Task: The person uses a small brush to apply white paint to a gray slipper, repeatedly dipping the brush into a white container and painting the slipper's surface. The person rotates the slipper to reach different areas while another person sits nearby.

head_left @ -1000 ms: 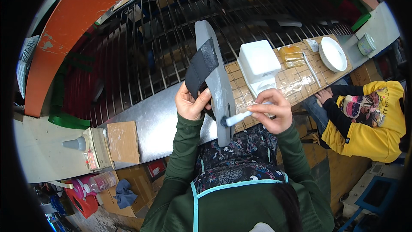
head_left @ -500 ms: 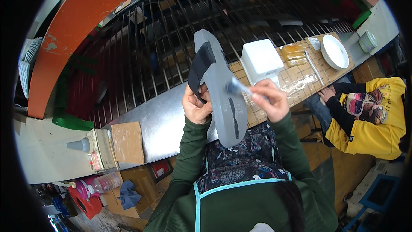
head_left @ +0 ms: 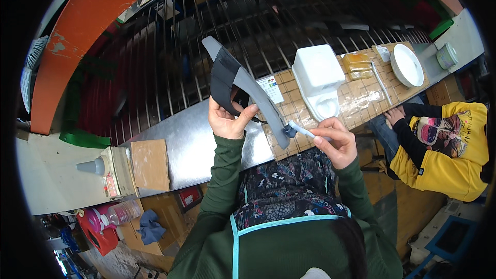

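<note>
My left hand (head_left: 229, 123) is closed around the side of a grey slide sandal (head_left: 260, 98) with a wide black strap (head_left: 223, 78). The sandal is raised over the bench and tilted, so its edge shows more than its sole. A small brush (head_left: 302, 129) with a pale handle and dark bristles is pinched in my right hand (head_left: 337, 142). Its bristles touch the sandal's edge close to the lower end. Just beyond my right hand stands a white plastic dispenser (head_left: 319, 67) with a round cup at its front.
Metal bars (head_left: 175, 72) run along behind the bench (head_left: 191, 134). On cardboard at the right lie a yellow block (head_left: 358, 65), a thin white stick (head_left: 381, 82) and a white bowl (head_left: 406, 66). A person in a yellow top (head_left: 457, 150) sits at the right. A cardboard piece (head_left: 150, 164) lies left.
The sandal has turned from showing its flat sole to nearly edge-on, and my left hand has shifted slightly left. The brush has moved down to the sandal's lower edge.
</note>
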